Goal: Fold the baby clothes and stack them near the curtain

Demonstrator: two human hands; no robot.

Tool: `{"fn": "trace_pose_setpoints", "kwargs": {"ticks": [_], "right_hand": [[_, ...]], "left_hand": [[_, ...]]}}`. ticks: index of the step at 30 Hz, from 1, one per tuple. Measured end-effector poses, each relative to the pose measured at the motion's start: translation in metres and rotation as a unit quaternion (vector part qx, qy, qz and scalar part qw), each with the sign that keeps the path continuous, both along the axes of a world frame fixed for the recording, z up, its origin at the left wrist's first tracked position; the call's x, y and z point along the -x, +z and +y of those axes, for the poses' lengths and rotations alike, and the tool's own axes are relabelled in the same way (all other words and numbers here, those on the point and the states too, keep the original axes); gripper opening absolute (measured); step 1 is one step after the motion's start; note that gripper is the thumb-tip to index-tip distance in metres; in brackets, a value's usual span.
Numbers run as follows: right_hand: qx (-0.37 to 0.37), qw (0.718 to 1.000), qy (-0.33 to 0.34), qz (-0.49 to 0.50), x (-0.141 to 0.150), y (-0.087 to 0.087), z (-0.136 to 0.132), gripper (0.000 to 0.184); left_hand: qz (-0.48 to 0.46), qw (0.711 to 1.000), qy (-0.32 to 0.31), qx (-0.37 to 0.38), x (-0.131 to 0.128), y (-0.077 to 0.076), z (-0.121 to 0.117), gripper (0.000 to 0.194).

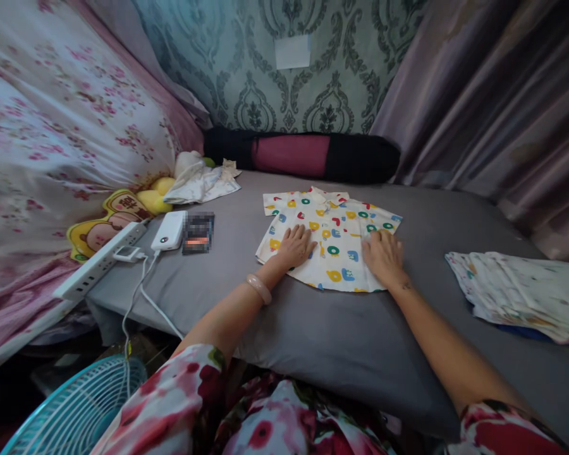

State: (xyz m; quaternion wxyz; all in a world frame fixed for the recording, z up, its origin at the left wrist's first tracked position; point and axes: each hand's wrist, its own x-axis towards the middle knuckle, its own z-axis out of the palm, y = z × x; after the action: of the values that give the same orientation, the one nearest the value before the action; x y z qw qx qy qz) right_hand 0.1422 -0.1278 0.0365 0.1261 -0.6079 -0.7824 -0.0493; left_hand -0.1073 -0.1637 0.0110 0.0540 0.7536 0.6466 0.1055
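- Shirt with bright printed shapes, spread out on the grey bed, collar pointing away from the person, hem on the near side
- Left hand is palm down on the shirt's left part, fingers a bit apart, not clamped on anything
- Right hand is on the right side edge, fingers bent and close together; can't tell if they're pinching cloth
- Neither hand's nearer, both touch it: middle of the shirt sits between them, collar past the fingertips
- Folded clothes off right, white power bank left
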Motion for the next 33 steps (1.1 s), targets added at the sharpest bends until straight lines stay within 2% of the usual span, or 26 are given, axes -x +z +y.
{"fn": "trace_pose_setpoints", "kwargs": {"ticks": [3, 7, 10, 14, 20, 25, 29, 33], "right_hand": [[0.021, 0.997, 0.073, -0.004, 0.006, -0.012, -0.001, 0.05], [0.088, 0.993, 0.076, -0.005, 0.01, -0.026, -0.005, 0.059], [0.103, 0.99, 0.091, -0.012, 0.008, -0.029, -0.014, 0.063], [0.117, 0.986, 0.117, -0.022, 0.002, -0.025, -0.033, 0.064], [0.186, 0.97, 0.153, -0.03, -0.005, -0.006, -0.068, 0.061], [0.197, 0.964, 0.178, -0.009, -0.022, 0.003, -0.075, 0.055], [0.168, 0.968, 0.18, 0.041, -0.041, -0.003, -0.061, 0.047], [0.122, 0.978, 0.147, 0.089, -0.055, -0.009, -0.046, 0.037]], "left_hand": [[0.008, 1.0, 0.0, -0.011, -0.002, 0.0, -0.002, 0.06], [0.022, 1.0, -0.014, -0.007, -0.003, 0.001, -0.008, 0.06], [0.018, 0.999, -0.036, 0.017, 0.001, 0.006, -0.016, 0.063], [-0.008, 0.995, -0.073, 0.072, 0.011, 0.017, -0.024, 0.075], [-0.02, 0.98, -0.113, 0.164, 0.02, 0.034, -0.024, 0.109], [0.015, 0.964, -0.126, 0.233, 0.021, 0.048, -0.014, 0.124], [0.033, 0.959, -0.147, 0.241, 0.023, 0.057, -0.003, 0.115], [0.037, 0.972, -0.13, 0.193, 0.021, 0.061, 0.011, 0.083]]}}
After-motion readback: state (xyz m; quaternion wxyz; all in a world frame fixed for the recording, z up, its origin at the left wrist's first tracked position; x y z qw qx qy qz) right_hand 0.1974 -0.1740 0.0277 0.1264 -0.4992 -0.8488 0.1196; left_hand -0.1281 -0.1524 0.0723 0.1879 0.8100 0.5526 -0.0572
